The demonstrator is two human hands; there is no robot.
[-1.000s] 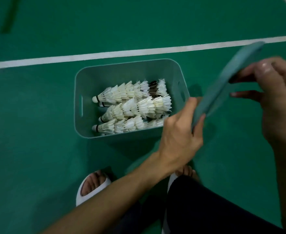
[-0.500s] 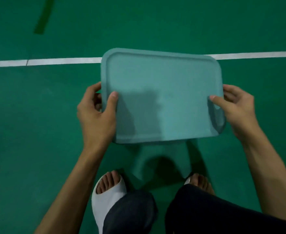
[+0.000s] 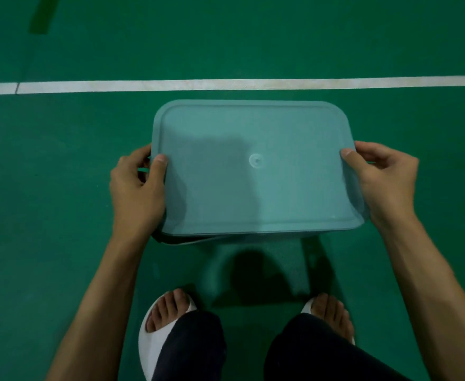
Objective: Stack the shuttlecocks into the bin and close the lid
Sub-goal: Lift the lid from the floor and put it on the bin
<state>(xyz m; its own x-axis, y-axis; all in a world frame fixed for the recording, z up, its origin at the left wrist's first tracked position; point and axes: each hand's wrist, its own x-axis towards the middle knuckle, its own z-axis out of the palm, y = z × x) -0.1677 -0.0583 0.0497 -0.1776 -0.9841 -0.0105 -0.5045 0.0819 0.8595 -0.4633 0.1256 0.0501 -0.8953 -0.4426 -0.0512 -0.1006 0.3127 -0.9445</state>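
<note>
Progress on the head cam: teal rectangular plastic lid [image 3: 256, 171] has dropped lower than half a second ago and now covers the matching teal plastic bin [image 3: 215, 265], though I reckon the near-left corner isn't seated yet. Left hand [image 3: 138, 188] and right hand [image 3: 385, 182] each pinch a short end, thumb on top. Shuttlecocks are hidden underneath, so I can't check the stack.

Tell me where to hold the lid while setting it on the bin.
Take the lid by its two short ends, one grip from each side, thumb on top and fingers under the rim. It is a wide, flat rectangle held roughly level over the bin, so end grips keep it balanced. The left hand and right hand hold it this way.
</note>
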